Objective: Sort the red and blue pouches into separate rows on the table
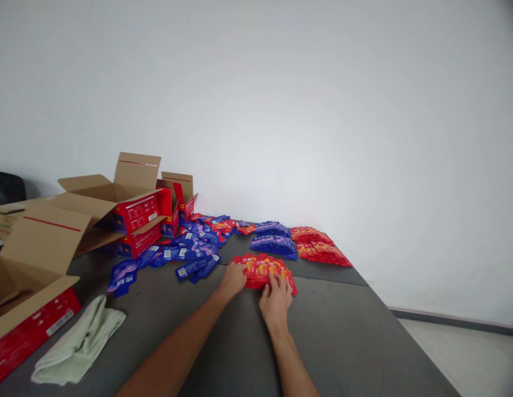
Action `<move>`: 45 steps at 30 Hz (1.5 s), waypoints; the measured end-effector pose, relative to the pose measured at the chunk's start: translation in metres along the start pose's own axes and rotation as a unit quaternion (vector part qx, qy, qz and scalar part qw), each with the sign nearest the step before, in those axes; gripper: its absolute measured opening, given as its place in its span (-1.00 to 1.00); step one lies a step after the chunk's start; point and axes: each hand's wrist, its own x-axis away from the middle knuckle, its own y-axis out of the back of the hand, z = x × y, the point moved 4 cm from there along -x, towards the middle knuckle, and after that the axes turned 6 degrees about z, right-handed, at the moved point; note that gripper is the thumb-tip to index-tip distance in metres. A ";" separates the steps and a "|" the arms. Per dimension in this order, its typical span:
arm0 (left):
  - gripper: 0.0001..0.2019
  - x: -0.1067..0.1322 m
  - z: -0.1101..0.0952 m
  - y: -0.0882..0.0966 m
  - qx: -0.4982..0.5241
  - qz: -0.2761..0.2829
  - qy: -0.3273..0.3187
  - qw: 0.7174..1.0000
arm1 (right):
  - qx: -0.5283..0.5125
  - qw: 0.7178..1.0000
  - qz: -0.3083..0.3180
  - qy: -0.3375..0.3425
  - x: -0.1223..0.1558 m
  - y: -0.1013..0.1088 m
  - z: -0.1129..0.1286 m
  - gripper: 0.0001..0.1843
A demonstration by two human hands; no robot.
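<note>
A fanned row of red sachets (262,268) lies on the dark grey table (339,336) in front of me. My left hand (232,280) rests at the row's left end, fingers curled against the sachets. My right hand (276,298) lies on the row's near edge, fingers spread flat on the packets. Neither hand lifts anything. Behind the row sit a stack of blue sachets (274,240) and a stack of red sachets (318,245).
A loose heap of blue sachets (190,251) spreads to the left, with some red ones mixed in farther back. Open cardboard boxes with red sides (128,212) stand at the left, another (28,309) at the near left. A pale green cloth (80,342) lies near it. A white wall stands behind.
</note>
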 end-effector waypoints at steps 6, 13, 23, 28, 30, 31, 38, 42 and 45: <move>-0.51 0.003 0.009 0.000 -0.132 -0.041 0.021 0.990 | 0.091 0.994 0.054 -0.037 0.001 -0.005 -0.001 -0.39; -0.43 0.007 0.002 -0.008 -0.072 0.034 0.017 0.997 | 0.106 0.990 0.084 -0.044 -0.002 -0.005 -0.004 -0.26; -0.21 0.026 -0.005 -0.026 -0.130 0.071 -0.046 0.988 | 0.113 0.979 0.170 0.009 -0.009 -0.001 -0.028 -0.22; -0.29 0.025 -0.003 -0.030 -0.155 0.053 -0.057 0.985 | 0.107 0.977 0.181 0.033 -0.014 -0.006 -0.035 -0.27; -0.34 0.025 -0.002 -0.031 -0.153 0.052 -0.052 0.985 | 0.110 0.977 0.179 0.035 -0.015 -0.006 -0.036 -0.31; -0.36 0.024 -0.002 -0.032 -0.151 0.054 -0.048 0.986 | 0.112 0.977 0.177 0.034 -0.016 -0.006 -0.036 -0.33; -0.39 0.022 -0.002 -0.035 -0.153 0.059 -0.056 0.985 | 0.125 0.978 0.159 0.046 -0.017 -0.004 -0.037 -0.40; -0.40 0.021 -0.002 -0.038 -0.159 0.058 -0.054 0.984 | 0.131 0.977 0.163 0.046 -0.018 -0.003 -0.039 -0.39; -0.40 0.019 -0.004 -0.041 -0.160 0.058 -0.059 0.984 | 0.133 0.975 0.176 0.035 -0.020 0.000 -0.041 -0.38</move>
